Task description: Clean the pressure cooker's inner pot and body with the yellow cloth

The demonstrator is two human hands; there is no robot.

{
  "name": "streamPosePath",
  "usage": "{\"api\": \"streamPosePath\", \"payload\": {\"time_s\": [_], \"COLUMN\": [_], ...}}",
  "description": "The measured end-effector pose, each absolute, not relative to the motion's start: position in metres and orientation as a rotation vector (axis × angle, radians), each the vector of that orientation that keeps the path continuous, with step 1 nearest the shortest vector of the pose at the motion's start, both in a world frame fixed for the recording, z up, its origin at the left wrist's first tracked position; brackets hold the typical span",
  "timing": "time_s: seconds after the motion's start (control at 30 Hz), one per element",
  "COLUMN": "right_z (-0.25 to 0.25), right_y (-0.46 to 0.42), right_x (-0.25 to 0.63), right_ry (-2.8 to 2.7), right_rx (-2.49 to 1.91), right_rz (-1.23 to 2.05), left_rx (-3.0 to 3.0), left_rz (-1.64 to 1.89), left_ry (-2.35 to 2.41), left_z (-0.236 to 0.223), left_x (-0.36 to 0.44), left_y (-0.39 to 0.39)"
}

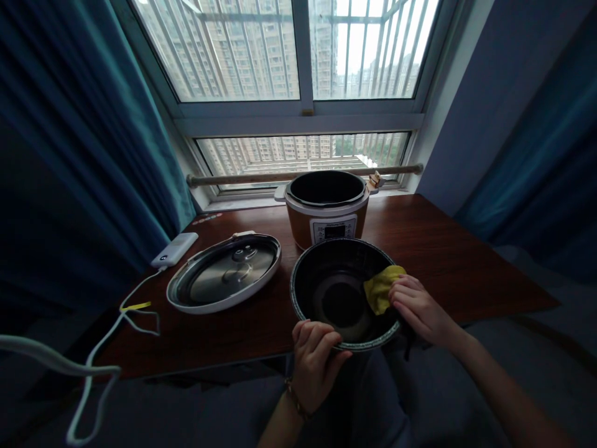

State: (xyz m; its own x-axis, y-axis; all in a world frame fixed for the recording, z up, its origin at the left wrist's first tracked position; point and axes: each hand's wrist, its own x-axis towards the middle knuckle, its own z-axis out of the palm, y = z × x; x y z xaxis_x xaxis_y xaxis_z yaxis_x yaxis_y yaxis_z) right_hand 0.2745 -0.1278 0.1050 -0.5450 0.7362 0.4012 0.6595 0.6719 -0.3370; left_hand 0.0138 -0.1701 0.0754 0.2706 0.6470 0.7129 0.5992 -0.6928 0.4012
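A dark inner pot (321,274) is tilted toward me at the table's front edge. My left hand (313,358) grips its near rim, fingers curled over the edge. In my right hand (422,308) is a yellow cloth (383,287), which lies over the pot's right rim and against the inner wall. Behind the pot stands the pressure cooker body (301,225), with a control panel on its front and its top uncovered. To the left, the cooker's lid (224,302) rests upside down, its metal underside facing up.
A white power bank (175,250) with a white cable (105,342) lies at the table's left; the cable hangs over the front edge. The brown table (448,255) stands against a barred window (303,112). Blue curtains (93,124) hang at both sides.
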Motion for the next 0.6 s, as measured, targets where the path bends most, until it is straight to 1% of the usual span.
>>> {"api": "streamPosePath", "payload": {"time_s": [0.13, 0.3, 0.43, 0.6], "right_z": [0.113, 0.123, 0.128, 0.129], "right_y": [-0.099, -0.049, -0.01, 0.018], "right_x": [0.29, 0.294, 0.285, 0.263], "right_ry": [-2.395, -2.554, -2.59, -2.602], "right_rx": [-1.042, -0.918, -0.897, -0.839], "right_rz": [0.31, 0.425, 0.469, 0.466], "left_rx": [2.449, 2.417, 2.413, 2.396], "left_rz": [1.415, 1.397, 1.392, 1.412], "left_ry": [1.177, 1.162, 1.175, 1.183], "left_z": [0.079, 0.079, 0.078, 0.078], "left_x": [0.014, 0.013, 0.015, 0.017], "left_y": [-0.171, -0.171, -0.171, -0.171]}}
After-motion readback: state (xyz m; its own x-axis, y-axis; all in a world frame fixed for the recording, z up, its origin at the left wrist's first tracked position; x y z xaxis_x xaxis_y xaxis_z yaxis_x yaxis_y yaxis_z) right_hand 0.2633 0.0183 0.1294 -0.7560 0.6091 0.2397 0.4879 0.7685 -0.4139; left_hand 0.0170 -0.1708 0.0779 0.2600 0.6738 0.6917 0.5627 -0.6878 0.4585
